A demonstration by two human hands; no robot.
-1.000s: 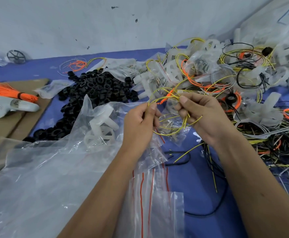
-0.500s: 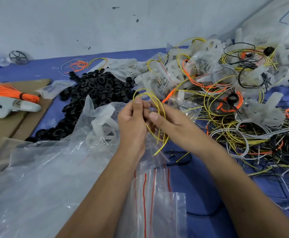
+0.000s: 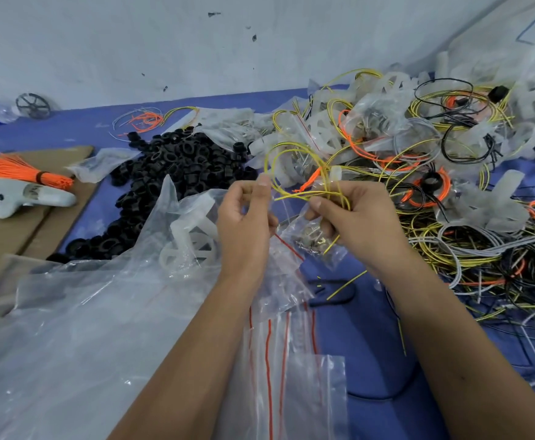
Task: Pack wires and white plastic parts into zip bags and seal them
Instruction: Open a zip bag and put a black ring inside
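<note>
Head view. A loop of yellow wire (image 3: 294, 173) is held up at frame centre, above the blue work surface (image 3: 370, 338). The left hand (image 3: 244, 223) is closed with thumb and forefinger pinching the wire's left strand near 11 o'clock of the hand. The right hand (image 3: 358, 217) is curled around the gathered strands at the loop's base, and a small zip bag (image 3: 313, 239) holding small metal pieces is pinned under its fingers; one wire end is seen poking out below the palm.

A stack of empty zip bags with red seal lines (image 3: 285, 354) is seen at 6 o'clock of the hands, between the forearms. A large clear plastic sheet (image 3: 69, 328) is spread at 8 o'clock, with a white plastic part (image 3: 193, 236) lying under it just left of the left hand. A heap of black rings (image 3: 177, 173) is recorded at 10 o'clock. A tangle of wires and white plastic parts (image 3: 450, 160) is spread from 1 to 4 o'clock. At the far left, on cardboard (image 3: 21, 230), an orange wire bundle (image 3: 21, 173) and a grey controller (image 3: 21, 198) are noted.
</note>
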